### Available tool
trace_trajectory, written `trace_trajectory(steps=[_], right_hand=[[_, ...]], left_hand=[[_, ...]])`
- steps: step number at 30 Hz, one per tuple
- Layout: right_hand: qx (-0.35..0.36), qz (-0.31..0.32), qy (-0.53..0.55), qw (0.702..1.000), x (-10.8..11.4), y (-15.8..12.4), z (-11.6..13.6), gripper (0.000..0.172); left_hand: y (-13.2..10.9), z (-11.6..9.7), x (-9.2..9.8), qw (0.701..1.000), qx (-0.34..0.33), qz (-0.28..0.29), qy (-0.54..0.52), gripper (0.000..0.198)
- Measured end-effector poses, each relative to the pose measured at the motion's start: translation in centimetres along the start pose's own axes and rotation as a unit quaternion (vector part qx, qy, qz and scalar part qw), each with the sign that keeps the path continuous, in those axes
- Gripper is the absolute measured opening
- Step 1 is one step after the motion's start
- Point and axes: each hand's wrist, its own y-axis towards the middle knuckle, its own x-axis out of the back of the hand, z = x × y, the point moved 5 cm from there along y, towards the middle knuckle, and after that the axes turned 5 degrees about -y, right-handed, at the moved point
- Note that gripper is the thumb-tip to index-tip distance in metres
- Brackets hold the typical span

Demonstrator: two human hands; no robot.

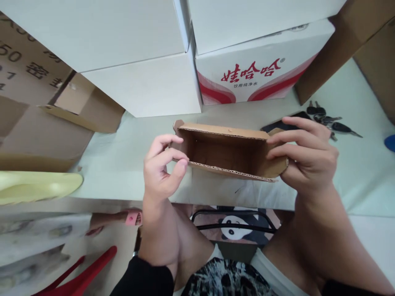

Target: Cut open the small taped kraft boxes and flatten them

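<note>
A small brown cardboard box (222,172) is held above the pale green tabletop, its open top facing me and its inside bare. My left hand (162,164) pinches the box's left end, with the thumb and fingers at the corner flap. At the other end, my right hand (308,154) grips the right flap, two fingers reaching over the rim and the thumb hidden behind the cardboard. Behind my right hand lie a dark phone-like slab (285,123) and a bunch of keys (327,119).
White cartons (148,86) are stacked at the back, one a white carton with red lettering (259,74). Large brown cartons (40,111) stand at left. A yellow-green plastic piece (40,187) juts in at the table's left edge. Another person's foot in a pink sandal (133,218) shows below.
</note>
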Motion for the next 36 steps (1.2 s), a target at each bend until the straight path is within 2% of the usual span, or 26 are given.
trace_trajectory(steps=[4, 9, 11, 14, 19, 21, 25, 32, 34, 36], right_hand=[[-0.031, 0.037, -0.037, 0.998, -0.1, -0.1, -0.1, 0.035], [-0.047, 0.059, -0.06, 0.995, 0.0, -0.4, 0.1, 0.03], [-0.054, 0.072, -0.068, 0.994, 0.0, -0.6, -0.1, 0.027], [-0.047, 0.058, -0.063, 0.995, 0.1, -0.7, -0.4, 0.023], [-0.051, 0.058, -0.023, 0.997, -0.1, -0.8, -0.7, 0.025], [-0.054, 0.061, -0.008, 0.997, -0.2, -0.8, -0.6, 0.027], [-0.056, 0.072, 0.006, 0.996, -0.6, -0.7, -0.2, 0.036], [-0.071, 0.066, 0.091, 0.991, -0.7, -0.8, -0.4, 0.065], [-0.095, 0.081, 0.146, 0.981, -0.7, -1.2, -0.8, 0.064], [-0.116, 0.089, 0.201, 0.969, -0.6, -1.4, -1.0, 0.056]], left_hand=[[0.1, -0.4, 0.0, 0.998, 0.017, 0.023, -0.049, 0.04], [0.0, -0.4, -0.2, 0.995, 0.026, 0.031, -0.092, 0.04], [-0.2, 0.4, 0.0, 0.992, 0.05, -0.002, -0.112, 0.04], [-0.4, 2.2, 0.4, 0.981, 0.104, -0.069, -0.145, 0.036], [-0.6, 4.2, -0.2, 0.971, 0.165, -0.059, -0.162, 0.021], [-0.7, 4.3, -0.3, 0.973, 0.163, -0.051, -0.154, 0.023], [-0.9, 4.1, -0.9, 0.982, 0.125, 0.004, -0.14, 0.022], [-0.7, 3.2, -1.3, 0.981, 0.106, 0.027, -0.158, 0.048], [-0.6, 2.9, -1.4, 0.979, 0.093, 0.046, -0.177, 0.048], [-0.5, 2.7, -1.4, 0.975, 0.077, 0.069, -0.198, 0.047]])
